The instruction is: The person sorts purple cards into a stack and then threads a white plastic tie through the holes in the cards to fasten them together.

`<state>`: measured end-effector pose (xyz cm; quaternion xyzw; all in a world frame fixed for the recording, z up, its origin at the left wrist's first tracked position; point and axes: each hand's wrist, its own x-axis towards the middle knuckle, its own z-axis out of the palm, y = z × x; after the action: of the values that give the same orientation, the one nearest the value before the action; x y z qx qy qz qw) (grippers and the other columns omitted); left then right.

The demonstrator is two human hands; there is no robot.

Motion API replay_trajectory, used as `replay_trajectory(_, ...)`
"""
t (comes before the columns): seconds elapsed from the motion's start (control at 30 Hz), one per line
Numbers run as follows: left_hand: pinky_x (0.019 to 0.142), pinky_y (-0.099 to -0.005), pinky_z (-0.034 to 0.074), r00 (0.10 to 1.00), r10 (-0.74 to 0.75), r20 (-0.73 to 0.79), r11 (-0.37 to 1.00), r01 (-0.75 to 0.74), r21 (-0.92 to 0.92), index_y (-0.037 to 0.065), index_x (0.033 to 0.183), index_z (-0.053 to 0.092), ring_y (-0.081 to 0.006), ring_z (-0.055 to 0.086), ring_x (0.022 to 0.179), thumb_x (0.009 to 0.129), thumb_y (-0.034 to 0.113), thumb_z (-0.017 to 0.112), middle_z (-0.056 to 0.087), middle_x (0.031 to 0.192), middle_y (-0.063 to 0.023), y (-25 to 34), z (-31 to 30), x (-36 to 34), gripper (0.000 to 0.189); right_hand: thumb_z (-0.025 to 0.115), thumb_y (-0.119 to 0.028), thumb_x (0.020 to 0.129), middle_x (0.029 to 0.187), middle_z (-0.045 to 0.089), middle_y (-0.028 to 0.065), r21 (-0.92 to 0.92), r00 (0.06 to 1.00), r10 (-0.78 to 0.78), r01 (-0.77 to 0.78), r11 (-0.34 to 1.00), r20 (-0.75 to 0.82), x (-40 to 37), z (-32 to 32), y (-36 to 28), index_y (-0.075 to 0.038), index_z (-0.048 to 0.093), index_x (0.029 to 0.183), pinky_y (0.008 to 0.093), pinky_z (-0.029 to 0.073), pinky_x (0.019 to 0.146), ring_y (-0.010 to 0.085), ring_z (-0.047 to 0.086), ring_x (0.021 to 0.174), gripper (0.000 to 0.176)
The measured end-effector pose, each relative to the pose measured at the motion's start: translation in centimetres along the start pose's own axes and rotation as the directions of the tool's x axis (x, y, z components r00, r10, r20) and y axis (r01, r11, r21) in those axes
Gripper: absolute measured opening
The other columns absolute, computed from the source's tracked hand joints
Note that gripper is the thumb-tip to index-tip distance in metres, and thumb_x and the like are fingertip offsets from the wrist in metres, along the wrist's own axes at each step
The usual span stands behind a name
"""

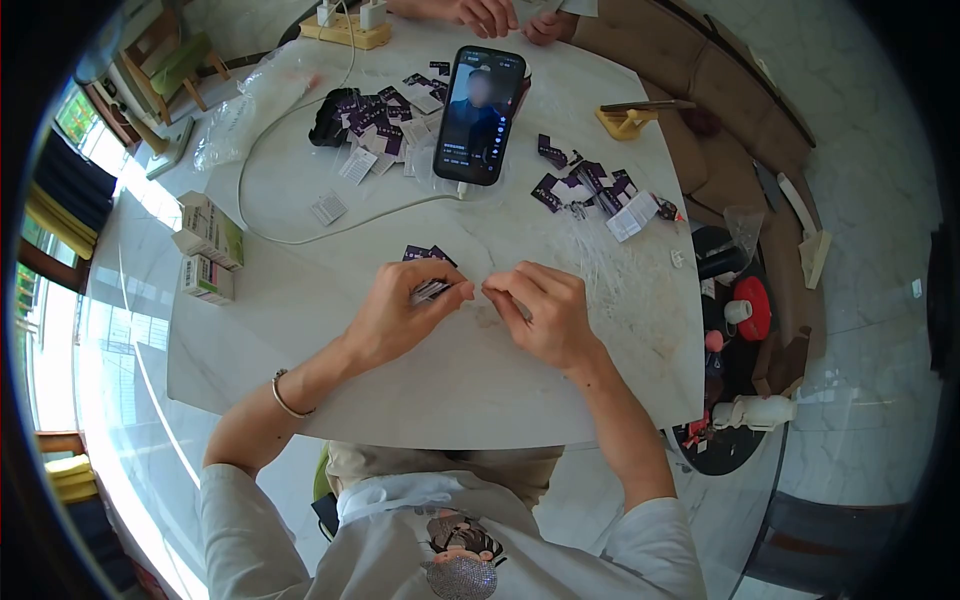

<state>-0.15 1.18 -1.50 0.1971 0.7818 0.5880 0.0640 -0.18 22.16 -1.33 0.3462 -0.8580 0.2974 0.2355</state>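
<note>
Over the near middle of the white table (400, 405), my two hands face each other with a small gap between the fingertips. My left hand (405, 308) is closed in a pinch, thumb against fingers; what it holds, if anything, is too small to make out. Just beyond it lie dark purple printed cards (428, 253), partly covered by the fingers. My right hand (543, 308) is pinched as well, its thumb and fingertips pressed together. Thin clear plastic strips (605, 285) are strewn to its right.
A phone (479, 115) with a lit screen stands beyond my hands, its white cable (300, 241) looping left. Purple and white cards lie in a left pile (385, 125) and a right pile (590, 190). Small boxes (210, 232) stand at left. Another person's hand (487, 15) is across the table.
</note>
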Motion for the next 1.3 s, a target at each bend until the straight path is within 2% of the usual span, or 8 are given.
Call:
replay_trajectory(0.23,0.047,-0.0235,0.041,0.992,-0.127,-0.020,0.990,0.126,-0.063,-0.002,0.087,0.068,-0.0073,0.051,0.053,0.094,0.013,0.060,0.063,0.073,-0.0042,0.5,-0.4,0.1,0.019,0.070,-0.005,0.085,0.076,0.065,0.0047,0.206,0.961,0.251,-0.225,0.952,-0.114,0.0,-0.8,1.7,-0.005,0.064,0.085,0.0273,0.050,0.058,0.0157,0.065,0.061,0.006)
replay_trajectory(0.37,0.047,-0.0238,0.040,0.984,-0.175,-0.011,0.980,0.173,-0.094,-0.003,0.085,0.068,-0.0072,0.050,0.053,0.095,0.015,0.060,0.061,0.072,-0.0044,0.9,-0.5,0.1,0.021,0.066,-0.011,0.093,0.082,0.067,0.0045,0.644,0.810,0.580,-0.487,0.590,0.081,-0.1,-1.5,2.0,-0.002,0.064,0.088,0.0285,0.054,0.069,0.0128,0.066,0.069,0.010)
replay_trajectory(0.47,0.048,-0.0235,0.040,0.983,-0.182,-0.003,0.978,0.180,-0.106,-0.003,0.086,0.067,-0.0072,0.050,0.052,0.096,0.016,0.061,0.061,0.072,-0.0042,0.6,-0.5,0.1,0.023,0.067,-0.011,0.092,0.085,0.068,0.0073,0.832,0.785,0.601,-0.428,0.354,0.149,-0.3,-1.6,2.7,-0.003,0.064,0.089,0.0280,0.055,0.070,0.0132,0.066,0.070,0.009)
replay_trajectory(0.67,0.047,-0.0235,0.042,0.958,-0.283,0.056,0.921,0.287,-0.265,-0.003,0.098,0.064,-0.0085,0.054,0.054,0.097,0.020,0.059,0.061,0.079,-0.0050,0.2,-1.2,0.5,0.024,0.066,-0.012,0.092,0.088,0.070,0.0128,0.948,0.744,0.650,-0.297,0.112,0.156,0.0,-2.2,3.1,-0.007,0.057,0.083,0.0293,0.055,0.065,0.0156,0.066,0.067,0.014)
replay_trajectory(0.8,0.053,-0.0236,0.046,0.940,-0.334,0.073,0.778,0.318,-0.541,-0.003,0.118,0.057,-0.0114,0.061,0.068,0.099,0.018,0.055,0.062,0.096,-0.0094,-0.1,-1.7,0.7,0.028,0.066,-0.012,0.092,0.082,0.069,0.0116,0.945,0.765,0.619,-0.308,0.108,0.178,-0.3,-2.5,3.5,-0.009,0.055,0.082,0.0288,0.054,0.063,0.0145,0.063,0.062,0.015)
replay_trajectory(0.9,0.065,-0.0261,0.052,0.950,-0.298,0.092,0.614,0.265,-0.743,-0.003,0.130,0.050,-0.0165,0.064,0.083,0.100,0.014,0.052,0.061,0.104,-0.0123,-0.6,-1.5,0.8,0.034,0.067,-0.011,0.092,0.075,0.068,0.0094,0.930,0.776,0.585,-0.355,0.097,0.236,-0.3,-2.3,3.4,-0.008,0.056,0.084,0.0275,0.051,0.059,0.0134,0.061,0.059,0.014)
replay_trajectory(1.1,0.092,-0.0361,0.056,0.970,-0.198,0.142,0.781,0.244,-0.575,-0.008,0.132,0.048,-0.0262,0.066,0.105,0.098,0.008,0.049,0.063,0.117,-0.0196,-0.3,-1.3,0.6,0.037,0.069,-0.011,0.092,0.069,0.066,0.0069,0.856,0.752,0.554,-0.501,0.127,0.358,-0.1,-1.7,2.2,-0.005,0.061,0.088,0.0234,0.045,0.053,0.0105,0.057,0.055,0.010)
replay_trajectory(1.3,0.091,-0.0333,0.057,0.976,-0.174,0.129,0.832,0.215,-0.511,-0.010,0.124,0.054,-0.0262,0.066,0.106,0.098,0.002,0.049,0.065,0.114,-0.0193,-0.1,-0.9,0.5,0.029,0.068,-0.012,0.093,0.069,0.067,0.0063,0.741,0.751,0.503,-0.610,0.281,0.427,-0.2,-0.6,1.2,-0.002,0.063,0.090,0.0208,0.045,0.052,0.0071,0.057,0.055,0.012)
